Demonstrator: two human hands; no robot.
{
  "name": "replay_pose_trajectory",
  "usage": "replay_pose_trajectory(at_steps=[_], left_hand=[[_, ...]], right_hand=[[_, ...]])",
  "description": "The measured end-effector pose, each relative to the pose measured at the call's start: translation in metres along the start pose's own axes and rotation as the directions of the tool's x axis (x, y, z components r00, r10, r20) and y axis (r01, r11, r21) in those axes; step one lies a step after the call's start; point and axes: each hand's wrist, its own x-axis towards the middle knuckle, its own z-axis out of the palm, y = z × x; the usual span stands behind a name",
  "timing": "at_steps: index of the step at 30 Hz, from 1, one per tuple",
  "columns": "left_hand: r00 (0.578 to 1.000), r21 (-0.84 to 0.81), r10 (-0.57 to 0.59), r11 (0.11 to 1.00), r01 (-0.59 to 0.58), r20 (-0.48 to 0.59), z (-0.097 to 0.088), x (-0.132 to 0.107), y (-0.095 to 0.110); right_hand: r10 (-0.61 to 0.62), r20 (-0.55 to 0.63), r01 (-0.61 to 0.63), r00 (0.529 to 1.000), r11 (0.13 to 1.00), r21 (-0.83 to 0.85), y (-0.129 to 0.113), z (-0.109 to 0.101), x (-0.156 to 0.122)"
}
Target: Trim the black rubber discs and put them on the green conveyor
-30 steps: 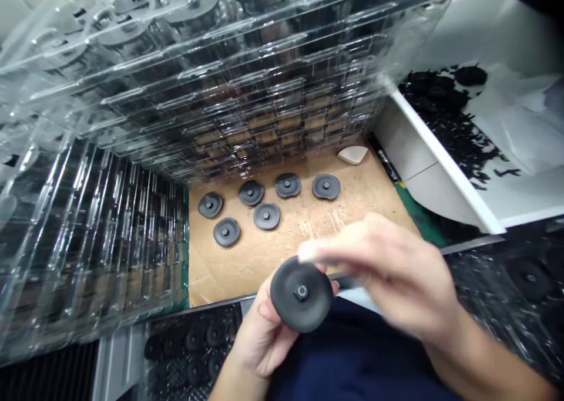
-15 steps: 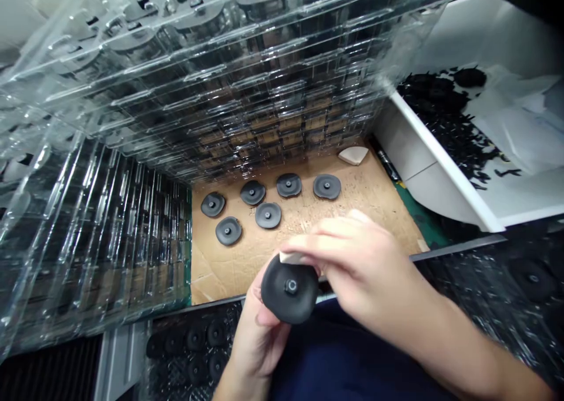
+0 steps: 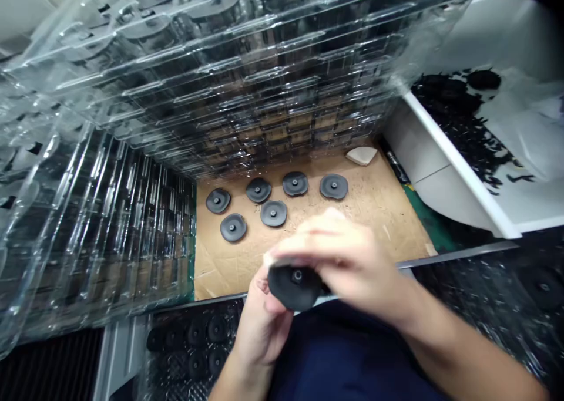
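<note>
My left hand (image 3: 263, 313) is closed around the lower left edge of a round black disc (image 3: 296, 292) with a small hub at its centre. The disc is held up in front of my body, its hub side facing me. My right hand (image 3: 337, 260) is a little blurred and lies over the disc's upper edge. Its fingers are closed on a small cream-coloured pad (image 3: 268, 260), whose tip shows at the upper left of the disc. Further back, several similar black discs (image 3: 274, 213) lie hub up on the cardboard sheet (image 3: 365, 213).
Tall stacks of clear plastic trays (image 3: 264, 84) rise at the back and left. Another cream pad (image 3: 362, 155) lies near the cardboard's far right corner. At the right, a white bin (image 3: 458, 163) holds small black pieces. Trays with dark parts (image 3: 198, 342) sit below the table edge.
My right hand has moved left across the disc's upper edge, taking the cream pad towards the upper left. The disc has tilted and more of it is covered. The camera view has shifted slightly.
</note>
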Motion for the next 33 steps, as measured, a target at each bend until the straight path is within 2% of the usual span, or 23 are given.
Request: replay_pose_trajectory(at_steps=[3,7,10,12,14,15,17,18,20,21,23,25,26,29,30,31,33], left_hand=[[0.999,-0.063,0.006,0.998,-0.003,0.048,-0.004,0.000,0.006],[0.998,-0.121,-0.035,0.992,0.041,0.052,-0.008,-0.001,0.010],[0.992,-0.147,-0.067,0.986,0.082,0.107,-0.007,-0.001,0.010],[0.988,-0.156,-0.078,0.983,0.100,0.136,-0.006,0.000,0.009],[0.989,-0.149,-0.073,0.985,0.092,0.125,-0.005,0.001,0.007],[0.992,-0.136,-0.068,0.987,0.082,0.104,-0.005,0.001,0.006],[0.998,-0.101,-0.047,0.994,0.050,0.037,-0.007,0.001,0.003],[0.999,-0.085,-0.036,0.996,0.036,0.002,-0.008,0.001,0.002],[0.998,-0.068,-0.020,0.998,0.016,-0.057,-0.011,0.001,0.000],[0.997,-0.070,-0.010,0.998,0.005,-0.078,-0.013,0.001,0.000],[0.996,-0.071,-0.004,0.997,-0.002,-0.094,-0.014,0.001,-0.001],[0.997,-0.066,-0.003,0.998,-0.002,-0.076,-0.013,0.003,-0.001],[0.998,-0.063,-0.009,0.998,0.005,-0.063,-0.011,0.004,-0.001],[0.999,-0.079,0.004,0.997,-0.007,-0.046,-0.006,0.007,-0.002],[0.999,-0.089,0.016,0.996,-0.020,-0.049,-0.005,0.008,-0.002],[0.998,-0.099,0.023,0.995,-0.029,-0.057,-0.004,0.009,-0.003],[0.998,-0.114,0.027,0.993,-0.034,-0.064,-0.003,0.010,-0.005]], right_hand=[[0.252,-0.035,-0.254,0.967,0.966,-0.054,0.033,0.003,-0.029],[0.344,0.066,-0.336,0.937,0.936,-0.101,0.065,0.019,-0.077],[0.391,0.077,-0.379,0.917,0.916,-0.128,0.062,0.020,-0.082],[0.420,-0.004,-0.417,0.908,0.900,-0.126,0.044,0.011,-0.066],[0.375,-0.116,-0.387,0.920,0.917,-0.100,0.020,0.001,-0.042],[0.288,-0.138,-0.302,0.947,0.949,-0.090,0.008,-0.003,-0.031],[0.096,-0.072,-0.101,0.993,0.993,-0.061,-0.011,-0.005,-0.014],[0.056,-0.008,-0.056,0.998,0.997,-0.057,-0.017,-0.004,-0.009],[0.114,0.110,-0.102,0.987,0.988,-0.113,-0.021,0.000,-0.005],[0.165,0.126,-0.144,0.978,0.977,-0.158,-0.020,0.002,-0.006],[0.170,0.112,-0.149,0.979,0.973,-0.175,-0.017,0.006,-0.008],[0.106,0.042,-0.102,0.993,0.990,-0.099,-0.015,0.007,-0.011],[0.109,0.050,-0.106,0.993,0.992,-0.061,-0.014,0.006,-0.012],[0.208,0.193,-0.191,0.959,0.976,-0.104,-0.013,0.001,-0.014],[0.217,0.203,-0.194,0.955,0.972,-0.129,-0.013,-0.001,-0.014],[0.187,0.172,-0.166,0.967,0.977,-0.131,-0.012,-0.001,-0.014],[0.132,0.036,-0.130,0.991,0.990,-0.056,-0.008,0.001,-0.013]])
